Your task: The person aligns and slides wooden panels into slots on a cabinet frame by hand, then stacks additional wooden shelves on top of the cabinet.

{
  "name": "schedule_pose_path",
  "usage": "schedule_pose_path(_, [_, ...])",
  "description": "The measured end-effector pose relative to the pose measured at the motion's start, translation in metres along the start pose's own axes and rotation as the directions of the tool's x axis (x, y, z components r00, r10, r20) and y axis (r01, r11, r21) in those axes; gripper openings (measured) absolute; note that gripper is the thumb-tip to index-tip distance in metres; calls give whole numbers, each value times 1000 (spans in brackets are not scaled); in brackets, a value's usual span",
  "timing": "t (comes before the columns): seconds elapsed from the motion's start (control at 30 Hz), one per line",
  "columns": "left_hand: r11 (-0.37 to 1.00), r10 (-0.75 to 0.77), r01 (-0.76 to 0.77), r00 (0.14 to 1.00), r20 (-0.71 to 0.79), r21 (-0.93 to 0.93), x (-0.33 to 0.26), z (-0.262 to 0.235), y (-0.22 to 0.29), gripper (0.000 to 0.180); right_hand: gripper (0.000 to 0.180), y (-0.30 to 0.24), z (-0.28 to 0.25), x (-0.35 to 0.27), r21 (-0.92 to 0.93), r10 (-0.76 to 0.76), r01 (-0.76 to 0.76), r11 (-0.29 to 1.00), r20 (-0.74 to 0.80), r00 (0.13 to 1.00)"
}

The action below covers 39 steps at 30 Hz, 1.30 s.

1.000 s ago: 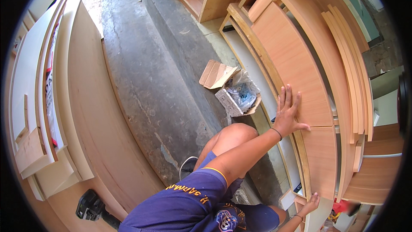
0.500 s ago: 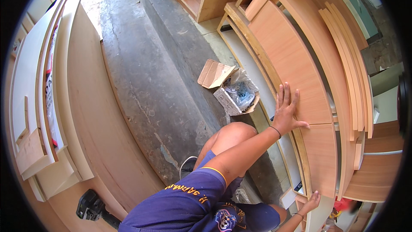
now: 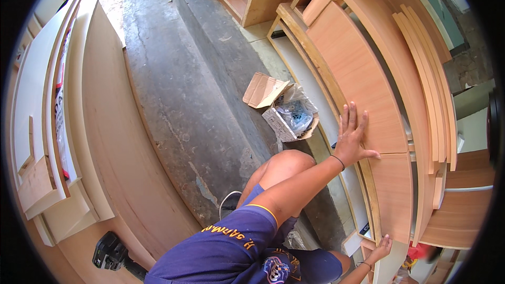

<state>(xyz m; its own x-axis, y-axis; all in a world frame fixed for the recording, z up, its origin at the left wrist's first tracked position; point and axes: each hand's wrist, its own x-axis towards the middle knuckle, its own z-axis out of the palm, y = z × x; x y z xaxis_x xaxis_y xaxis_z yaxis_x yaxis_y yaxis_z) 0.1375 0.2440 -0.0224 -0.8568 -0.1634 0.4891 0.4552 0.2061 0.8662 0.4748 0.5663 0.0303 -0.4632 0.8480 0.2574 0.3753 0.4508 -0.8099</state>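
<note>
My left hand lies flat with its fingers spread across the long wood-grain panel on the front of a cabinet. Its thumb reaches close to the seam with a shorter wood-grain panel. At that shorter panel's near end is my right hand, its fingers closed at the edge. Part of this grip is hidden. A pale wooden rail runs along the panels' left side, beside the left wrist.
An open cardboard box holding plastic bags stands on the concrete step, left of the cabinet. Loose wood strips lie on the cabinet's right. Large boards lean along the left. A black power tool sits at the lower left.
</note>
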Motion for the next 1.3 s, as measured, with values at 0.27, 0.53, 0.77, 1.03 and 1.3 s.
schedule_pose_path(0.27, [998, 64, -64, 997, -33, -21, 5, 4, -3, 137, 29, -17, 13, -4, -108, -126, 124, 986, -15, 992])
schedule_pose_path(0.53, [997, 74, -74, 997, 11, 1, 4, 4, 1, 140, 23, -29, 18, -15, -51, -78, 75, 996, -60, 995])
schedule_pose_path(0.77, [995, 100, -101, 995, 11, 17, 6, 4, 2, 140, 28, -25, 20, -19, -21, -48, 46, 999, -107, 993])
schedule_pose_path(1.03, [994, 88, -91, 995, 42, 60, 7, 7, -16, 138, 34, -31, 30, -17, 6, 5, -4, 1000, -183, 983])
schedule_pose_path(1.3, [995, 74, -76, 996, 46, 57, 8, 8, -15, 133, 41, -39, 40, -22, 469, 98, 46, 882, -279, 955])
